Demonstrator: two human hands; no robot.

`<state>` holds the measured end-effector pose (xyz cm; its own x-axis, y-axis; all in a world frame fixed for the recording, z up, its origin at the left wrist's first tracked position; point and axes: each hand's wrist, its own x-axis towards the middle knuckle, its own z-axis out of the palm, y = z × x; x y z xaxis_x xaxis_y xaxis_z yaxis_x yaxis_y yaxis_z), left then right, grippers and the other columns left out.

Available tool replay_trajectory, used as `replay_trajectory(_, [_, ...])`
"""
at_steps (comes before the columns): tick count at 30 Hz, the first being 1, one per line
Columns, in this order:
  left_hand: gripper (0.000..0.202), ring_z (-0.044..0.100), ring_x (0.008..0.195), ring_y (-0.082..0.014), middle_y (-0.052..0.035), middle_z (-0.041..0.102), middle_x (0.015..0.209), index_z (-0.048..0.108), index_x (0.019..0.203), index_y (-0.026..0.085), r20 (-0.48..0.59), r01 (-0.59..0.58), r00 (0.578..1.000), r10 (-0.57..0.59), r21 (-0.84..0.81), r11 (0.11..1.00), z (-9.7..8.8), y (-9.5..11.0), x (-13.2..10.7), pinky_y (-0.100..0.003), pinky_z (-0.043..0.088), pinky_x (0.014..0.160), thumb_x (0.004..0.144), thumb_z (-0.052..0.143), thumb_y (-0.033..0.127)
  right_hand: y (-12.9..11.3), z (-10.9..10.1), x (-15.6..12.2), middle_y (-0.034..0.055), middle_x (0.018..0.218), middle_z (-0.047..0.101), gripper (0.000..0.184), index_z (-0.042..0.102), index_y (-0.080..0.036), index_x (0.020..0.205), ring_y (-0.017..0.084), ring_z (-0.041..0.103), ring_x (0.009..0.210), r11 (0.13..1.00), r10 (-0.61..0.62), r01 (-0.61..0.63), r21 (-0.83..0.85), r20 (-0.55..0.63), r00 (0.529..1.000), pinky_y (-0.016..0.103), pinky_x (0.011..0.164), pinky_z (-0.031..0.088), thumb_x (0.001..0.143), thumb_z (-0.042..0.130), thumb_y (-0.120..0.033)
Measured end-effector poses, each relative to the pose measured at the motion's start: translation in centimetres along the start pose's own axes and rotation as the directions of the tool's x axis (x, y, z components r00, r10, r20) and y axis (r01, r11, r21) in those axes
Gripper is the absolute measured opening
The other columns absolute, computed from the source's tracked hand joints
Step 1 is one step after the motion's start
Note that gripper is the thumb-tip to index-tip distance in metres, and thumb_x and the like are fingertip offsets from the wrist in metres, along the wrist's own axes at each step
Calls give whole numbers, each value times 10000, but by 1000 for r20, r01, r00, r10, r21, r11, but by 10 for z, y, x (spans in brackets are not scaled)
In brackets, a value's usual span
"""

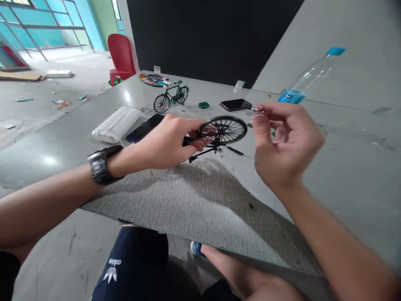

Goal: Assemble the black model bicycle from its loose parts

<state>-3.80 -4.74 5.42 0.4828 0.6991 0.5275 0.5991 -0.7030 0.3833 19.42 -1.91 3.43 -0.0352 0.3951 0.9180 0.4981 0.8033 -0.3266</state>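
Note:
My left hand (175,140), with a dark watch on its wrist, grips a black toy bicycle part with a spoked wheel (224,129) above the tabletop. Thin black rods stick out beneath that wheel, and the fingers hide some of the piece. To its right, my right hand (286,140) pinches a small silver-and-black handlebar-like piece (257,109) between thumb and fingertips. A gap separates this piece from the wheel. Farther back stands a finished-looking green toy bicycle (171,95) on two wheels. A small green part (204,105) lies to the right of it.
On the grey table (188,196) lie a white power bank with cable (116,124), a dark phone (145,127), another phone (235,104) and a colourful round palette (153,79). A water bottle (310,79) stands at right. Behind are a black panel (206,37) and a red chair (121,54).

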Motion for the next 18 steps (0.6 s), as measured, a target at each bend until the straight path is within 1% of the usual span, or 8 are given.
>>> replay_trajectory(3, [149,584,573,-138,-13,671,665,704,800,185,163,-73,985,57,95,993,-7,0,1,-297,413,561,917,624,232,0,-1,-1,37,1038,756,146,727,-296,1095,230,706,948,1000,8,-7,-18,32,999,415,827,570,969,654,-281])
replay_trajectory(5, [159,569,554,-132,-8,653,646,692,770,186,180,-78,982,59,97,992,-8,-1,1,-296,415,552,912,629,220,-2,-1,-2,37,1049,750,157,727,-305,1107,245,705,981,1000,15,-13,-22,69,997,428,849,573,977,639,-289])
replay_trajectory(7, [128,600,576,-133,-2,659,656,699,800,185,112,-47,993,44,23,999,-6,-2,2,-291,452,575,911,643,213,-5,-1,-3,42,1038,754,145,733,-293,1086,250,709,979,1000,21,-19,-18,85,996,432,847,577,983,631,-293])
replay_trajectory(10, [60,694,685,-157,-10,701,755,708,918,175,-62,44,996,-62,-253,966,4,-4,3,-290,533,643,921,665,217,-7,0,-3,52,1041,766,154,741,-282,1082,240,718,937,998,55,-51,-39,92,994,425,828,589,994,619,-312])
replay_trajectory(12, [84,733,758,-174,-31,711,846,692,963,165,-163,88,969,-185,-473,877,13,-6,3,-295,575,679,930,680,241,-7,-1,-3,50,1048,773,169,748,-288,1108,228,724,911,996,79,-74,-60,92,993,412,811,600,988,634,-320])
replay_trajectory(14, [115,745,784,-177,-45,704,895,668,949,160,-235,100,920,-315,-634,767,23,-6,2,-299,603,708,926,705,266,-6,-1,-2,38,1060,777,178,755,-298,1125,216,726,908,995,100,-98,-31,103,990,400,806,611,972,668,-320])
replay_trajectory(16, [126,746,795,-167,-43,704,891,645,932,167,-260,93,872,-414,-743,663,33,-5,1,-299,621,754,926,714,272,-5,1,-4,26,1078,777,183,763,-298,1125,207,726,923,988,136,-144,52,129,982,393,807,622,955,698,-320])
replay_trajectory(18, [155,744,797,-158,-30,705,854,626,917,182,-250,86,835,-490,-821,565,41,-4,0,-295,629,775,934,715,307,-6,4,-7,22,1082,780,181,772,-295,1111,204,733,927,969,198,-220,116,178,964,384,798,636,943,717,-334])
